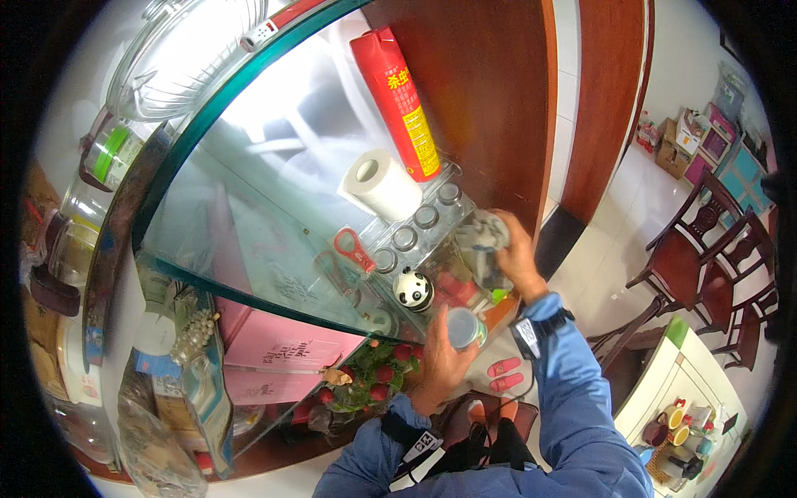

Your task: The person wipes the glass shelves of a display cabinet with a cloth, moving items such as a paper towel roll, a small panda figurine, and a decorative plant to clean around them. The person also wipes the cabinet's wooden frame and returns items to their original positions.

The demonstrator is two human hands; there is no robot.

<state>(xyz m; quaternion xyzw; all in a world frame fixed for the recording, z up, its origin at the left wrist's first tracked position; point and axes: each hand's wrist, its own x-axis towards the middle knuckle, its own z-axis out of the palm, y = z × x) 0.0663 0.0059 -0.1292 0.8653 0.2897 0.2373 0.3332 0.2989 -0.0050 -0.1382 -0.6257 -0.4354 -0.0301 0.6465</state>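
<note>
My left hand (443, 367) grips a small round jar (464, 328) with a translucent lid, held off the front edge of the glass shelf (261, 261). In my right hand (518, 258) is a crumpled grey cloth (482, 239), against the right end of the shelf beside the wooden panel. Between the hands stands a panda-face figurine (413, 290). Behind it, a clear plastic rack holds several glass jars with metal lids (426, 217). Red-handled scissors (353, 250) lie left of the jars. A toilet paper roll (385, 187) and a red insecticide spray can (398, 106) stand farther back.
Below the glass are pink boxes (283, 355) and a plant with red balls (380, 376). A higher glass shelf edge (212, 118) curves along the left. The brown wooden panel (485, 93) bounds the right; dark wooden chairs (679, 243) stand beyond.
</note>
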